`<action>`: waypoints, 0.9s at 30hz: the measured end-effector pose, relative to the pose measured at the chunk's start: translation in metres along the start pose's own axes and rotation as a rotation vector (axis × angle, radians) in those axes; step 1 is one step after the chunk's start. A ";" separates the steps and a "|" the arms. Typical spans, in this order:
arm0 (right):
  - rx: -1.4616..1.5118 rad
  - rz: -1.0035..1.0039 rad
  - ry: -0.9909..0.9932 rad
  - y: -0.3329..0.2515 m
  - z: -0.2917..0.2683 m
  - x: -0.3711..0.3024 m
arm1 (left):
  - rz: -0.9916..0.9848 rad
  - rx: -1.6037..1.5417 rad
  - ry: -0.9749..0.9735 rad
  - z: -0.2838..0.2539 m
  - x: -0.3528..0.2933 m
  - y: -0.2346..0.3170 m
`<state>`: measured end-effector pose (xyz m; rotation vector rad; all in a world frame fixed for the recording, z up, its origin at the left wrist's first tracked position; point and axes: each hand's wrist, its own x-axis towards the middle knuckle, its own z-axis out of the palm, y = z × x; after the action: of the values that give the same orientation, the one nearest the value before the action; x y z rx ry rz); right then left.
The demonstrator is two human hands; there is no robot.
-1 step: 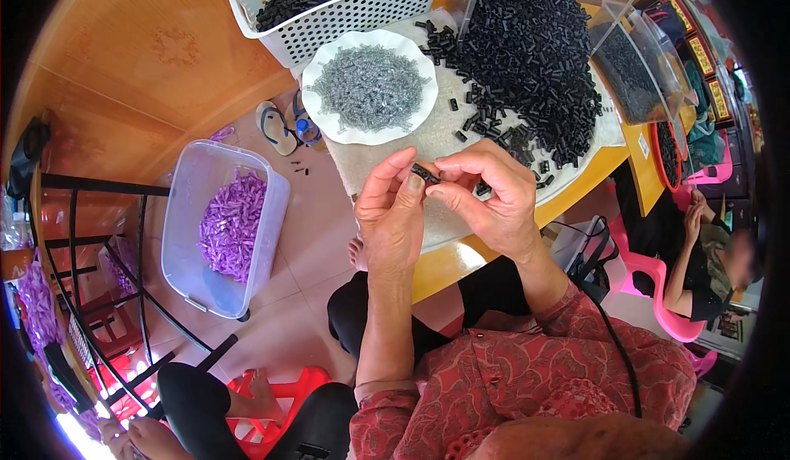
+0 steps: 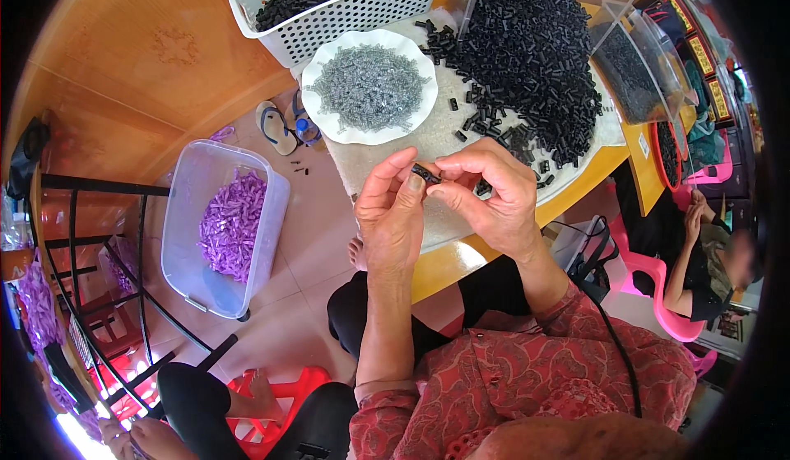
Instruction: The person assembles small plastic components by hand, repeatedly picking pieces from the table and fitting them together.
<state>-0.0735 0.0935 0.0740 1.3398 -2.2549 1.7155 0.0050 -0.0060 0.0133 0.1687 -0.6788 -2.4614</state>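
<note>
A small black plastic piece (image 2: 425, 174), short and oblong, is pinched between the thumb and fingers of my left hand (image 2: 392, 217). My right hand (image 2: 496, 197) meets its right end, thumb and index finger drawn together there; whatever lies between those fingertips is too small to make out. Both hands are above the near edge of a pale cloth (image 2: 448, 127) on the table. Beyond them a white wavy-rimmed plate (image 2: 312, 116) bears a heap of small clear pieces (image 2: 366, 85). To its right spreads a large pile of black plastic pieces (image 2: 535, 65), with several strays close to my right hand.
A white perforated basket (image 2: 350, 25) of black pieces stands behind the plate. Clear bins (image 2: 634, 73) flank the pile. On the floor at left is a translucent tub (image 2: 276, 238) with purple pieces, beside a black metal frame (image 2: 107, 184). Other people sit at lower left and far right.
</note>
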 end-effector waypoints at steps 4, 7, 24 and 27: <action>0.014 0.000 -0.032 0.001 -0.004 0.002 | -0.047 0.000 -0.032 0.003 0.001 0.002; 0.028 -0.002 -0.069 -0.001 -0.007 0.005 | -0.046 0.010 -0.057 0.000 0.002 0.000; 0.103 -0.003 -0.166 0.011 -0.004 0.005 | -0.040 -0.017 -0.065 0.000 0.002 -0.001; 0.124 0.013 -0.168 0.012 -0.003 0.004 | -0.044 -0.042 -0.061 0.000 0.001 -0.001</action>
<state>-0.0848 0.0941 0.0673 1.5524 -2.2781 1.8406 0.0036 -0.0061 0.0132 0.0934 -0.6551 -2.5302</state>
